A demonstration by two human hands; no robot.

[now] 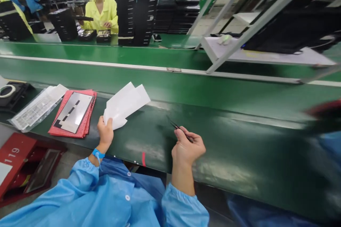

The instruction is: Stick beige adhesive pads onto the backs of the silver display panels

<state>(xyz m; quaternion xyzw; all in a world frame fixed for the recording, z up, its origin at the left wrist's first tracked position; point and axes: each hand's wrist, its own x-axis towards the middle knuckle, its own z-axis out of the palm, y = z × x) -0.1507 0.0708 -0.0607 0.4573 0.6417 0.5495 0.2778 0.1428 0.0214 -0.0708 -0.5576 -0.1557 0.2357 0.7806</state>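
Note:
White sheets (125,104), which look like paper or thin film, are pinched at their lower left corner by my left hand (106,132), thumb on top. They fan out a little over the green bench. My right hand (188,145) is closed around dark tweezers (174,125), whose tips point up and left above the bench. To the left of my left hand lies a flat silver panel (74,111) with a black strip, on a stack of red bubble-wrap sheets (85,132). Beyond it is a clear plastic bag (36,111) with white pieces inside.
A black fixture with a white ring (7,91) stands at the far left. Across the green bench (226,142) runs a pale rail (133,66). Tall black tray stacks (127,10), a metal shelf (234,49) and a person in yellow (101,12) are beyond. A blurred blue sleeve shows at right.

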